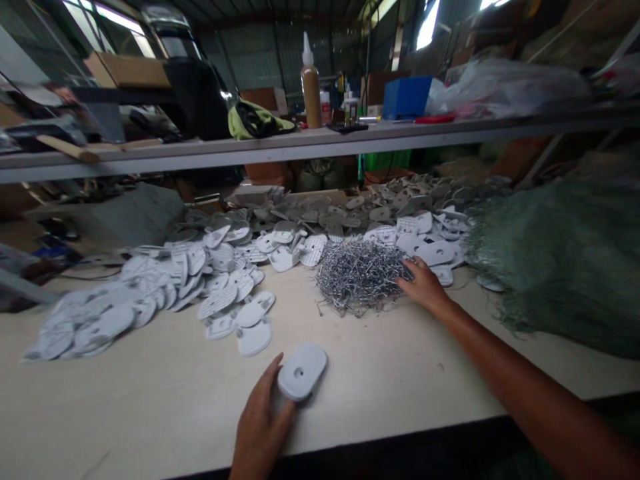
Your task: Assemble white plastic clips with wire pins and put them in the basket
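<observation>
My left hand is closed round the near left side of a white rounded plastic piece, with thumb and fingers at its edges. This piece has a small hole in its face and sits just above or on the table near the front edge. Farther off to the right, my right hand touches the right side of a heap of thin metal screws or nails. Its thumb and fingers are apart at the heap; whether a single one lies between the fingertips is too small to see.
Many similar white plastic pieces lie heaped on the table at the left and back. A green mesh sack stands at the right. A shelf crosses above, carrying a brown-filled bottle and a blue box.
</observation>
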`<state>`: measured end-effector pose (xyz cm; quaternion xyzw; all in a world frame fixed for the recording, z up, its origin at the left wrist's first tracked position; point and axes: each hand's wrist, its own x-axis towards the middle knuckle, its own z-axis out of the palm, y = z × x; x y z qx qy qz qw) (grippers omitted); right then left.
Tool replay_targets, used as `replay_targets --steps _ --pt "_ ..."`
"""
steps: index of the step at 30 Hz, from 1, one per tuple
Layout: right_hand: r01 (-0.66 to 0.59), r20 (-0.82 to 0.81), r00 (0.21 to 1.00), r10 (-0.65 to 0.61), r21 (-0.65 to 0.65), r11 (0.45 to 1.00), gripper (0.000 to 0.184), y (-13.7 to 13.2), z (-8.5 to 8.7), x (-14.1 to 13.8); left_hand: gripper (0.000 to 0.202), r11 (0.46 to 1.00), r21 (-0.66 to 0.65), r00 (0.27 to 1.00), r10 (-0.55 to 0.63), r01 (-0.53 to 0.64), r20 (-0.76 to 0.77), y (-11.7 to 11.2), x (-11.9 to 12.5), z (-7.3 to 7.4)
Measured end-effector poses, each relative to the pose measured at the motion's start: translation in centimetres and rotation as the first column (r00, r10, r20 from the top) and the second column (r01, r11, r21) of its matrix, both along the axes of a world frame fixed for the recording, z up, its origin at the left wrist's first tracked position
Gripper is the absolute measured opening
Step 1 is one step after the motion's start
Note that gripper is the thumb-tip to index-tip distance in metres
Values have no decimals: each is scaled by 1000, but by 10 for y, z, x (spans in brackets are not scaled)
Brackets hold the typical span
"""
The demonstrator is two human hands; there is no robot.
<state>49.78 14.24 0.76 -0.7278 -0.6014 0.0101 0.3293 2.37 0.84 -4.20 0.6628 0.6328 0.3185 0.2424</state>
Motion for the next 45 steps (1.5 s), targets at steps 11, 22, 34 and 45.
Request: replay_targets --steps 11,22,34,45 --pt "-177 11 984 177 79 981 43 -63 -8 -56 67 998 22 988 59 -57 -142 1 4 -2" --pt "-253 -317 905 282 131 959 37 -57 -8 -23 75 997 -50 977 -64 55 -205 0 13 21" --pt "-180 -243 947 210 141 973 37 -58 3 -23 76 960 -171 903 -266 220 -336 2 77 44" --pt "-239 -155 955 253 101 966 32 -59 11 -26 64 969 -48 942 -221 241 254 -6 30 17"
